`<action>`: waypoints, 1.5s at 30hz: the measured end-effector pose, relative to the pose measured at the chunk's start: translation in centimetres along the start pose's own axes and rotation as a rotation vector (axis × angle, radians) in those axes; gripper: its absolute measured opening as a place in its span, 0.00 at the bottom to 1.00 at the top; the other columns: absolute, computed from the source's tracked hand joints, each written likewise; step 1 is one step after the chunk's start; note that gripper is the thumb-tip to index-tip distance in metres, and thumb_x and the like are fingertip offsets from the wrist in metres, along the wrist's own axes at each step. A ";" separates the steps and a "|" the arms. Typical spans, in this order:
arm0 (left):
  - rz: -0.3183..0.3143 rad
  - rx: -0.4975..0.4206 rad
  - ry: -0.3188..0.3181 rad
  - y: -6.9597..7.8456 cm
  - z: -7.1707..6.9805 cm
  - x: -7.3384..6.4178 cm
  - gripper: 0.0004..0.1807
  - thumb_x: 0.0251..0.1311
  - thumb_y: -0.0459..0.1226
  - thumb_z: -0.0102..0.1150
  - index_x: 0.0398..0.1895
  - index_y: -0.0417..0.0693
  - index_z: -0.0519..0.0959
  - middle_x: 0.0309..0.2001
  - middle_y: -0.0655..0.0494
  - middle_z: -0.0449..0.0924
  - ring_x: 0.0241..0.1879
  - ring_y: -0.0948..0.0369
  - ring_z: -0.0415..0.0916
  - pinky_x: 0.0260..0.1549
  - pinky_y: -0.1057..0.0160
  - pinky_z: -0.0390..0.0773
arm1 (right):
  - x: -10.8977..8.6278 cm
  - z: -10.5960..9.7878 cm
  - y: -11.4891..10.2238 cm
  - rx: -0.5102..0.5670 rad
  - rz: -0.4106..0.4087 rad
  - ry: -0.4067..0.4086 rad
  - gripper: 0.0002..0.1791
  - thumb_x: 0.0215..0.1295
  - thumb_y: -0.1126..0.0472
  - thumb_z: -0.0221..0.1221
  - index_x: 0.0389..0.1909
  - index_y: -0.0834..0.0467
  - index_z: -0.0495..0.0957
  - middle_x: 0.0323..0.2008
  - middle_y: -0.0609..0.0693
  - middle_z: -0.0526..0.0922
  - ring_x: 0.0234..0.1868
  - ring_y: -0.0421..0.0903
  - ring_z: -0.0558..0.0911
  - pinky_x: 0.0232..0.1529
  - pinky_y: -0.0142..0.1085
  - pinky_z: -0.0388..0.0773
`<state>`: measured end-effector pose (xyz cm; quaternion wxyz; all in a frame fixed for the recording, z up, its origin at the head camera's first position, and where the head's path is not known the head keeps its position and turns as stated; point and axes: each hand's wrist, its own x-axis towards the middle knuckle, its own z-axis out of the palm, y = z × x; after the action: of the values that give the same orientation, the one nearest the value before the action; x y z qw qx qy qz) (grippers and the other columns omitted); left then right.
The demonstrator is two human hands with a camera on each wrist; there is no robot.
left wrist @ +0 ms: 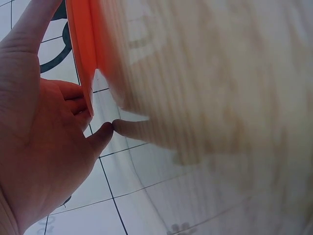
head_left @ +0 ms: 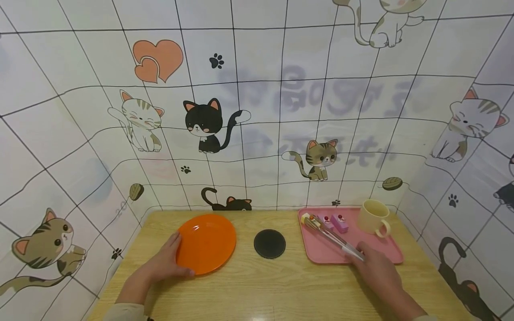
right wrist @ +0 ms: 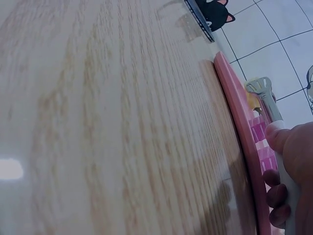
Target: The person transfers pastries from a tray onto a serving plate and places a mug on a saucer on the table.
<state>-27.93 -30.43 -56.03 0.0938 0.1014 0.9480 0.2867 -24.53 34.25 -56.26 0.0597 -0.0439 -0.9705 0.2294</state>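
Observation:
The left hand [head_left: 170, 263] touches the left rim of an orange plate [head_left: 206, 243] on the table. In the left wrist view its fingers [left wrist: 78, 105] lie along the plate's edge, with the thumb spread down to the tabletop. Metal food tongs [head_left: 335, 238] with pale handles are gripped by the right hand [head_left: 377, 267] over the front of a pink tray [head_left: 321, 256]. Their slotted tips [right wrist: 259, 85] overlap a small yellow toy cake piece [head_left: 306, 217] at the tray's back left corner. Two pink-purple cake pieces [head_left: 340, 224] sit just right of it.
A pale yellow mug [head_left: 373, 216] stands at the tray's back right, its handle toward the front. Between plate and tray lies a round black coaster [head_left: 270, 244]. Cat-patterned wall covering [head_left: 261, 147] encloses the wooden table [head_left: 249, 294] at the back and sides.

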 end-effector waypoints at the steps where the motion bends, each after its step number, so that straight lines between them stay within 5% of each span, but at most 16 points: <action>1: 0.000 0.001 -0.001 0.0 0.0 0.0 0.81 0.46 0.61 0.88 0.87 0.26 0.46 0.87 0.26 0.39 0.85 0.27 0.43 0.79 0.26 0.56 | 0.0 0.1 0.1 0.003 -0.004 0.005 0.22 0.78 0.36 0.65 0.39 0.51 0.77 0.27 0.46 0.77 0.29 0.48 0.73 0.29 0.41 0.66; 23: -0.007 -0.011 -0.015 -0.1 0.0 -0.2 0.80 0.47 0.61 0.87 0.88 0.27 0.45 0.88 0.28 0.38 0.86 0.29 0.41 0.79 0.27 0.54 | 0.5 0.1 -1.3 -0.028 -0.049 0.004 0.25 0.76 0.30 0.64 0.42 0.48 0.78 0.25 0.45 0.75 0.28 0.48 0.72 0.27 0.41 0.64; 45: 0.018 -0.006 0.006 0.3 -0.3 -0.2 0.79 0.46 0.59 0.88 0.86 0.24 0.47 0.87 0.25 0.40 0.85 0.27 0.43 0.79 0.27 0.56 | 1.5 2.0 -6.5 0.019 -0.154 -0.003 0.20 0.73 0.35 0.70 0.45 0.48 0.82 0.29 0.41 0.80 0.31 0.46 0.75 0.33 0.44 0.75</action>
<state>-27.81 -30.36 -55.57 0.0888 0.1089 0.9464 0.2907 -26.64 27.76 -55.01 0.0760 0.0317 -0.9689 0.2334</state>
